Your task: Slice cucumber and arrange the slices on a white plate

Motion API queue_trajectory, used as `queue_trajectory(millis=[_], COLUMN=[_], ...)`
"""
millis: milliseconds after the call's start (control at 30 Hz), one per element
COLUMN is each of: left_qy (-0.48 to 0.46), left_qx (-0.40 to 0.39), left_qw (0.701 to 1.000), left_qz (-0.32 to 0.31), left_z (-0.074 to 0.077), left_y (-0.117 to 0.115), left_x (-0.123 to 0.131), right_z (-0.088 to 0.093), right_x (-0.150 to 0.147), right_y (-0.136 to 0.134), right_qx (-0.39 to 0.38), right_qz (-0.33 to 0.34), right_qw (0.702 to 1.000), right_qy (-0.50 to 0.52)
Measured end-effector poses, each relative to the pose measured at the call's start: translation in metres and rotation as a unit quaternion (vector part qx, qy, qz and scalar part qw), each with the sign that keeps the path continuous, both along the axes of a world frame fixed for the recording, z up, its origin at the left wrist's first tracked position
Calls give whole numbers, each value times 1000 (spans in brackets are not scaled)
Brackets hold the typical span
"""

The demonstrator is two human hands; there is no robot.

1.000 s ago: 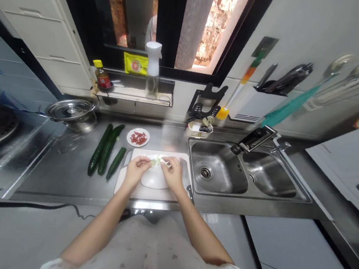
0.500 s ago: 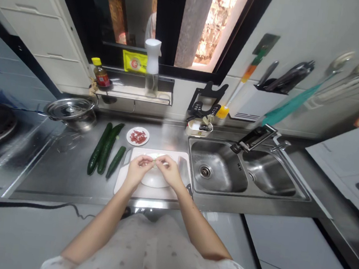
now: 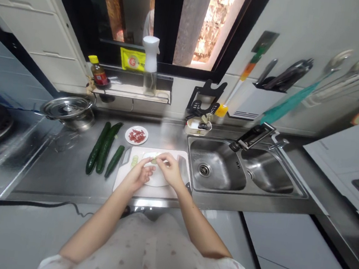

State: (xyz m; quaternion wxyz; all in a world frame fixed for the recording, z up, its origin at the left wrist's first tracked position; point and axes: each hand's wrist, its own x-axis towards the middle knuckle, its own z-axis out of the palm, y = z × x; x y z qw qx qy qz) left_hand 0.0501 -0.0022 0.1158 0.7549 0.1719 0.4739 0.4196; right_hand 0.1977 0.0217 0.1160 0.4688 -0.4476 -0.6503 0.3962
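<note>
In the head view a white plate (image 3: 156, 181) rests on the white cutting board (image 3: 121, 184). Over it, my right hand (image 3: 170, 169) pinches a thin cucumber slice (image 3: 154, 161) between thumb and fingers. Just left of that slice is my left hand (image 3: 139, 174), palm turned up and fingers apart, its index fingertip close to the slice; whether it touches I cannot tell. A few pale green cucumber slices (image 3: 135, 160) lie on the board beyond my left hand. The knife (image 3: 182, 168) lies along the board's right side, partly hidden by my right hand.
Several whole or cut cucumbers (image 3: 103, 149) lie left of the board. A small dish of red pieces (image 3: 136, 135) stands behind it. The double sink (image 3: 221, 168) is at the right, a lidded steel pot (image 3: 71, 112) at the back left.
My left hand has loosened from the pinch at the slice and opened, palm up. Cucumber slices on the board's left now show. My right hand stays at the slice.
</note>
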Motion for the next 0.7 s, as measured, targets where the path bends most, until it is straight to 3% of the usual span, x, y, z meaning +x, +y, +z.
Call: queue_trajectory(millis=[233,467,600,700], left_qy=[-20,90,178,191], left_qx=[8,86,142,190], left_qw=[999,992,973,962], left_qz=[34,35,38,47], left_z=[12,16,21,23], left_y=[7,10,11,11], left_x=[-4,-7,-10,-11], right_z=[1,2,5,6], right_x=[2,5,6,8], right_y=[0,1,2,2], right_qx=[31,45,27,-1], right_qz=[30,43,44,49], right_qw=[999,998,998,998], right_qy=[-5,-20,-32,-35])
